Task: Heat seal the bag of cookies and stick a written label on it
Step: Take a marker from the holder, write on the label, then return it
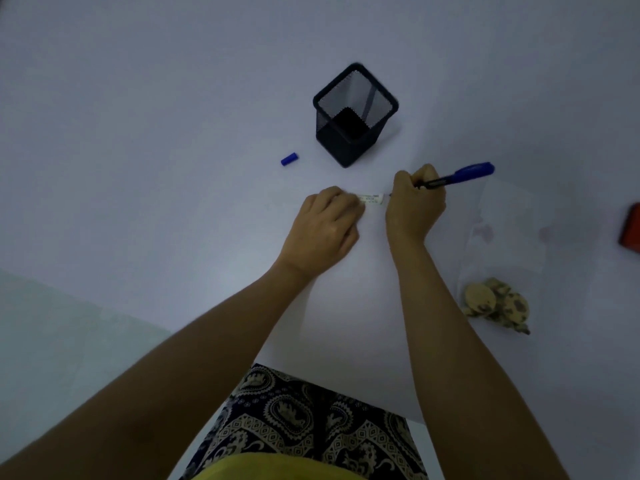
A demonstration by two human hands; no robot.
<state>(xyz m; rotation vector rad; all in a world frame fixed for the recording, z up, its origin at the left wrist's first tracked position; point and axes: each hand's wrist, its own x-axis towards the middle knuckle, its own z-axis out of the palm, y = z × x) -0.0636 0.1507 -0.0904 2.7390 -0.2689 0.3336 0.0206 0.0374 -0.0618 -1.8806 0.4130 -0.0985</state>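
Observation:
A small white label (372, 199) lies on the white table (173, 133), with faint writing on it. My left hand (327, 225) rests flat on the label's left end, pinning it down. My right hand (415, 202) grips a blue marker (460, 176), whose tip touches the label's right end. The marker's blue cap (289, 158) lies loose to the left of the pen holder. A clear plastic bag (502, 237) lies at the right, with several cookies (497, 303) bunched at its near end.
A black mesh pen holder (355, 116) stands just beyond my hands. A red and black object (632, 228), cut off by the frame, sits at the right edge. The table's near edge (329, 379) runs just above my lap.

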